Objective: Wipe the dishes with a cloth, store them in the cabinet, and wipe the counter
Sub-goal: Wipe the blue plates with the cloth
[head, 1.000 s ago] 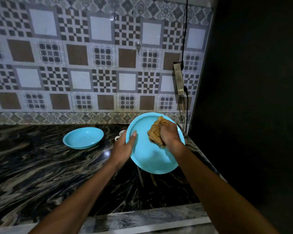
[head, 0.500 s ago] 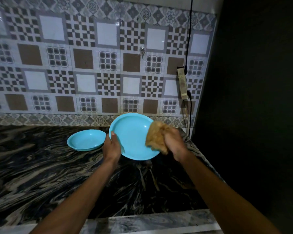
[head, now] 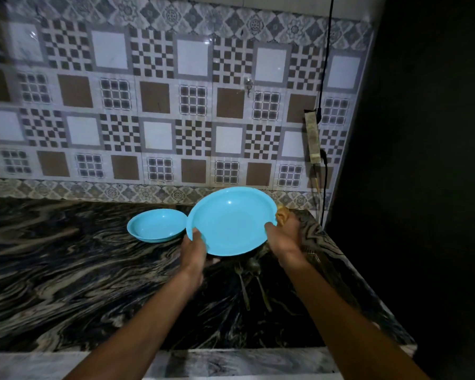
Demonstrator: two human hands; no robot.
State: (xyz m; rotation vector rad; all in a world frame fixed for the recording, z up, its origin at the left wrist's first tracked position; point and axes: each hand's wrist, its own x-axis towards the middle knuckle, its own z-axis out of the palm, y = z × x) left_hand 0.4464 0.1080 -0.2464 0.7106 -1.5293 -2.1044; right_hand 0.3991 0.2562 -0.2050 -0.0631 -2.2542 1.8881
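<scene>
Near the counter (head: 66, 270) right edge, fork (head: 242, 286) and spoon (head: 258, 281) lying unwiped. Above, left hand (head: 194, 249) pinching plate (head: 231, 220) rim; right hand (head: 285, 234) closed on cloth (head: 281, 213) at opposite rim. Farther back, bowl (head: 157, 226). Wiping step; next likely rubbing plate's underside or rim.

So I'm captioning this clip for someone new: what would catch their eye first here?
The big blue plate, held up between the left hand and right hand above the dark marble counter. Then the smaller blue plate resting to its left, and the busy checkered tile wall behind.
</scene>
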